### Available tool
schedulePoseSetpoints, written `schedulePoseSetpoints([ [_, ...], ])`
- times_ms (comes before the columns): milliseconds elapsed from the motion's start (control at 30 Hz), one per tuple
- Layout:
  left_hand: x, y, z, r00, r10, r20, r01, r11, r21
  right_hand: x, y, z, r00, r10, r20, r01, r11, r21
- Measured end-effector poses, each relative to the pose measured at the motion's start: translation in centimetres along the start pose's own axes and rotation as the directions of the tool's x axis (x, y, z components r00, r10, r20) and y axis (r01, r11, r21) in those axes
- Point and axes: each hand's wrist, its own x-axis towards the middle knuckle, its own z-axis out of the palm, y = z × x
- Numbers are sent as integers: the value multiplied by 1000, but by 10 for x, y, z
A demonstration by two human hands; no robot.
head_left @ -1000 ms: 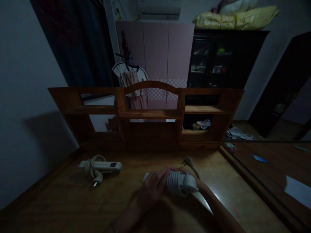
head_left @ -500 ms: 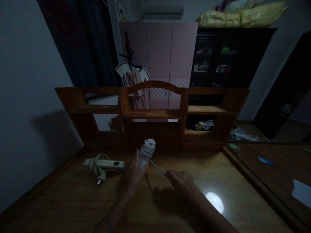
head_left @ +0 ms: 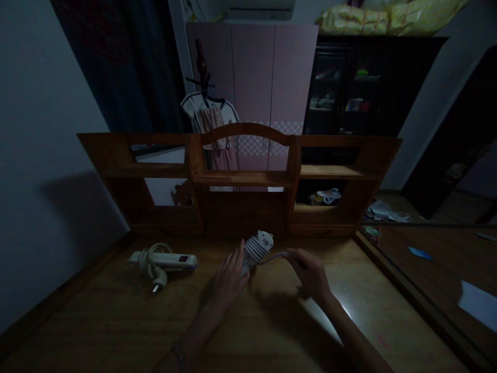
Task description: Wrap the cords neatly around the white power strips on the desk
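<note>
My left hand grips a white power strip by its lower end, tilted up and to the right above the wooden desk. Several turns of its white cord are wound round the strip's body. My right hand is closed on the loose end of that cord, just right of the strip. A second white power strip lies flat on the desk at the left, with its cord bundled and its plug hanging toward me.
A wooden shelf unit stands along the back of the desk, with small items in its lower right compartment. A white wall is on the left. Beyond are a pink wardrobe and a dark cabinet. The room is dim.
The strip first lay sideways between both hands near me. My left hand then raised it upright while my right hand drew the cord out. The strip now tilts right and my right hand has come close.
</note>
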Motion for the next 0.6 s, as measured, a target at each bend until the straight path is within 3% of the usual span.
schedulePoseSetpoints([
  [100,2,10,-2,1000,-6,1,6,999,-33,0,-4,-3,999,-32,-10,33,999,24],
  [200,1,18,-4,1000,16,0,-16,1000,-24,-7,-12,3,983,-170,63,173,984,-46],
  [367,-4,27,-4,977,196,88,-202,977,70,-10,-15,6,917,-321,238,372,903,-215],
  [467,-7,32,-6,927,351,132,-364,927,90,-3,-6,-6,930,-256,264,318,921,-226],
  [600,-9,40,-12,853,506,125,-517,852,78,9,8,-30,951,-99,293,146,979,-144],
])
